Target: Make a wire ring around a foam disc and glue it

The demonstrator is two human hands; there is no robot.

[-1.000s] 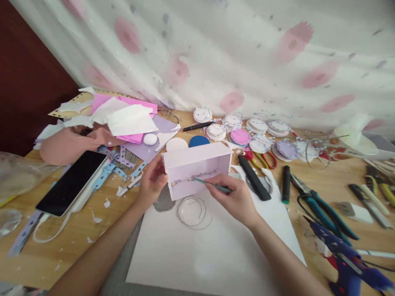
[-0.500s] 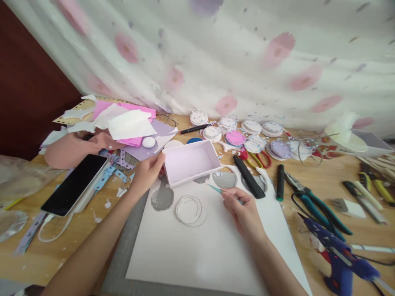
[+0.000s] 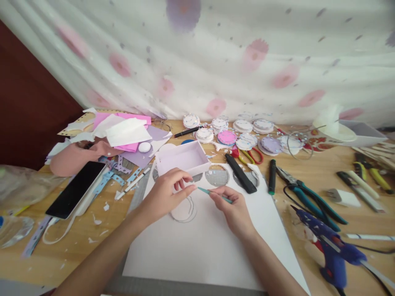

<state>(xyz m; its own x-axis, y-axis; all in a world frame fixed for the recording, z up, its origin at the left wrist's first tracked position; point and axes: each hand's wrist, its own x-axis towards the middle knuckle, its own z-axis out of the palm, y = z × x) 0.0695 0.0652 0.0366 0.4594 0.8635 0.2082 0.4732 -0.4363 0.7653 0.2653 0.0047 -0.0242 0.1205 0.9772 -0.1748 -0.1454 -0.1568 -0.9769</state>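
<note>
My right hand [image 3: 233, 207] is closed round a slim teal pointed tool [image 3: 204, 190], whose tip points left; its exact kind is not clear. My left hand [image 3: 168, 193] is beside that tip, thumb stretched towards it and forefinger bent, with a gap between them. Whether the thumb touches the tip I cannot tell. Behind the left hand sits a lilac open box [image 3: 183, 158], partly hidden by the fingers. Below both hands lies a large white sheet [image 3: 197, 250] with round holes along its far edge. A coil of thin wire [image 3: 188, 218] rests on it, partly covered by my left hand.
Decorated discs [image 3: 226, 137] stand in rows at the back. A black box cutter [image 3: 240, 173], a marker [image 3: 272, 176], pliers [image 3: 311, 197] and a blue glue gun [image 3: 331, 238] lie to the right. A phone [image 3: 75, 189] and paper scraps [image 3: 126, 130] are on the left.
My left hand has let go of the lilac box and moved right and nearer, to the tool's tip. The box now stands behind it. The view has shifted slightly.
</note>
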